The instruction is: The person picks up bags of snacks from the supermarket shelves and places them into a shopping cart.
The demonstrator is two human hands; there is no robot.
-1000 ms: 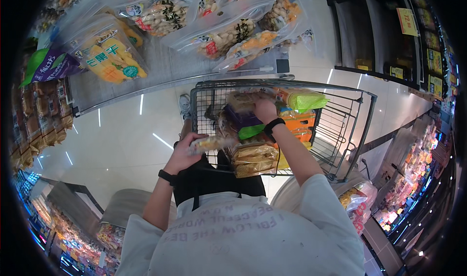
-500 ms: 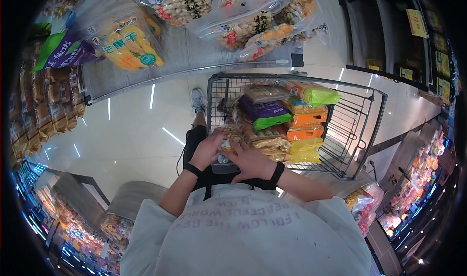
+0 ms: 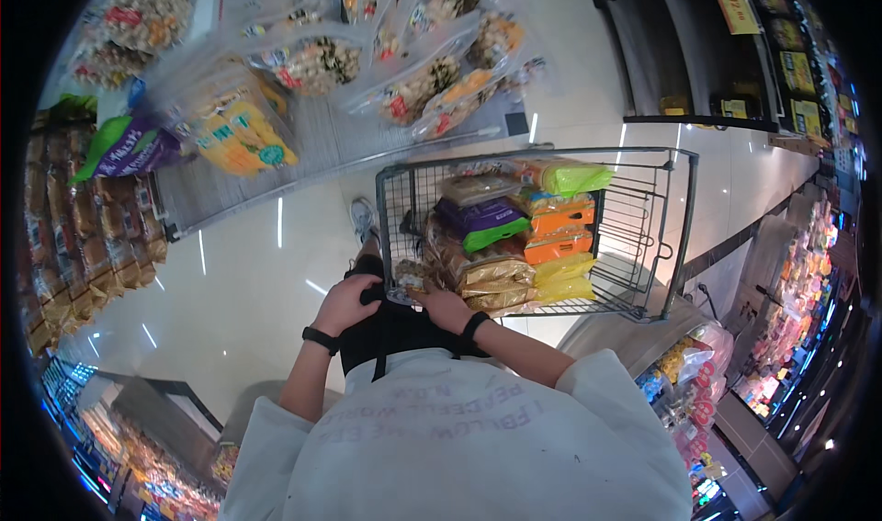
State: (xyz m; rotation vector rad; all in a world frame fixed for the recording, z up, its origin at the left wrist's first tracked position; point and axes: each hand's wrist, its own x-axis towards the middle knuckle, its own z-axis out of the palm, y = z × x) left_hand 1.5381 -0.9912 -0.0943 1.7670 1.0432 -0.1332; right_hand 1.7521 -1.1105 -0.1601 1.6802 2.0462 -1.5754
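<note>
A wire shopping cart stands in front of me, its near-left corner by my hands. My left hand is closed around a dark cart handle at that corner. My right hand reaches over the near side, its fingers on a clear snack bag with pale, lumpy contents. Beside that bag lie gold-brown packs, a yellow pack, orange packs, a purple-and-green bag and a lime-green pack.
Beyond the cart, a grey display table holds clear snack bags, a dried mango bag and a purple-green bag. Packaged goods stand at the left. Dark shelving rises at the far right. Another display is near right.
My left hand has left the clear snack bag and moved left to the cart handle. My right hand stays at the bag. The view has shifted, and the cart appears further left.
</note>
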